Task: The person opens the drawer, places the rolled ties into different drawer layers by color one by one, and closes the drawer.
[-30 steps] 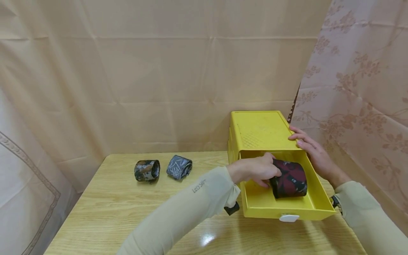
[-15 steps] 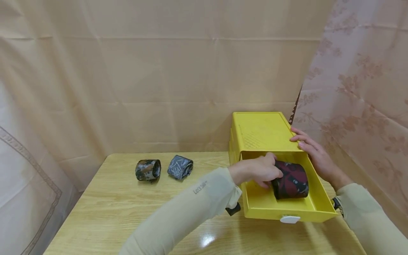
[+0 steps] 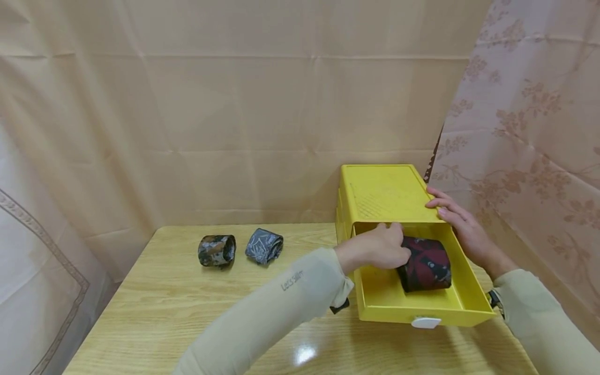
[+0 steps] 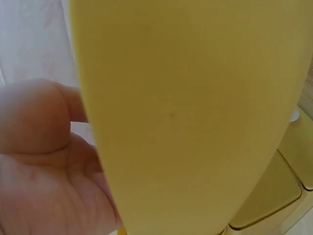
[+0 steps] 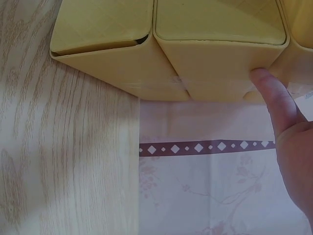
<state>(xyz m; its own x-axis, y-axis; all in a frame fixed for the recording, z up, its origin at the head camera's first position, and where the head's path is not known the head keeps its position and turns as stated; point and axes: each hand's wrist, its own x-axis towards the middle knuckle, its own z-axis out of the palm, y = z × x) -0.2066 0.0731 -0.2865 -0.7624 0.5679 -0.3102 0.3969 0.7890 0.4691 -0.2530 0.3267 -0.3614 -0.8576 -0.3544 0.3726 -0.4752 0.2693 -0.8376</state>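
Note:
A thick roll of dark red and black patterned cloth (image 3: pixel 426 265) lies in the pulled-out yellow drawer (image 3: pixel 424 312). At the roll's left end my left hand (image 3: pixel 382 247) reaches in over the drawer's side, its bent fingers on the cloth's edge; the fingertips are hidden. In the left wrist view the palm (image 4: pixel 39 191) shows beside a large yellow wall that covers the fingers. My right hand (image 3: pixel 461 224) rests against the right side of the yellow drawer cabinet (image 3: pixel 384 192), fingers extended over its top edge. From the right wrist, the thumb (image 5: pixel 274 95) touches the cabinet's side.
To the left on the wooden table (image 3: pixel 187 317) lie a brown-and-black camouflage cloth roll (image 3: pixel 214 251) and a grey patterned folded cloth (image 3: pixel 263 246). A white handle (image 3: pixel 425 323) sits on the drawer's front. Beige curtain (image 3: pixel 244 114) hangs behind, and a floral one (image 3: pixel 529 130) at the right.
My left hand has shifted slightly left and its thumb, visible before, is now hidden. The red roll stays at about the same spot in the drawer. The right hand keeps its place.

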